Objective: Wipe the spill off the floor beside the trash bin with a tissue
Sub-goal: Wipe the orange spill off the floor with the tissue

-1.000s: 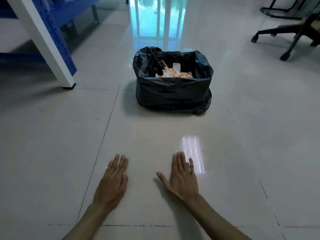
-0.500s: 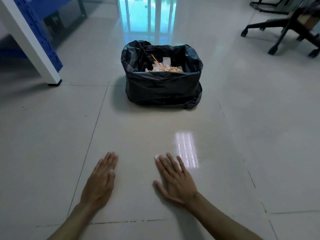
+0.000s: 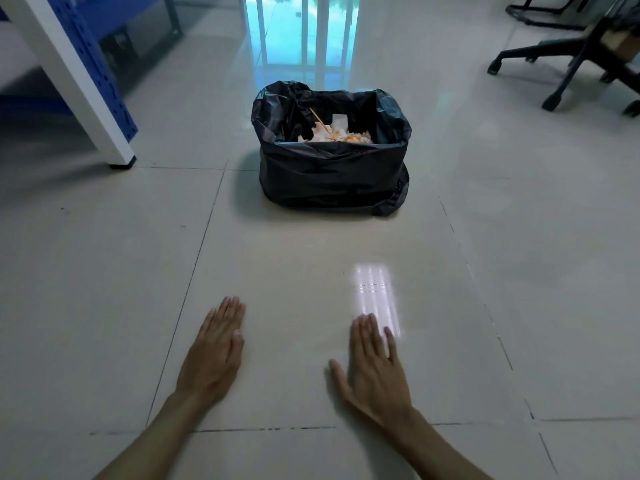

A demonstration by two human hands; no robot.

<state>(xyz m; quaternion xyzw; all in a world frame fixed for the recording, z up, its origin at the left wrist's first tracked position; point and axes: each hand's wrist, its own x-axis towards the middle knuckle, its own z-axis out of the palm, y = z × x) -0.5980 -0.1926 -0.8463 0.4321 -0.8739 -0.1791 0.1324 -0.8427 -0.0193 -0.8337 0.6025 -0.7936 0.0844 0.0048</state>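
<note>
The trash bin (image 3: pixel 332 174), lined with a black bag, stands on the pale tiled floor (image 3: pixel 104 271) ahead of me. Crumpled white tissues with orange stains (image 3: pixel 337 133) lie inside it. My left hand (image 3: pixel 214 351) rests flat on the floor, palm down, fingers together. My right hand (image 3: pixel 374 368) also lies flat, palm down, thumb spread to the left, just below a bright light reflection (image 3: pixel 375 292). No tissue shows in either hand, and I see no spill on the tiles. Whether anything lies under the right palm is hidden.
A white and blue table leg (image 3: pixel 86 81) stands at the back left. An office chair's black wheeled base (image 3: pixel 561 64) is at the back right. A glass door reflection (image 3: pixel 301 32) lies behind the bin.
My right hand has swung from pointing forward-left to pointing straight ahead and slid a little right. A small white bit by its fingertips is no longer visible. The left hand has barely shifted.
</note>
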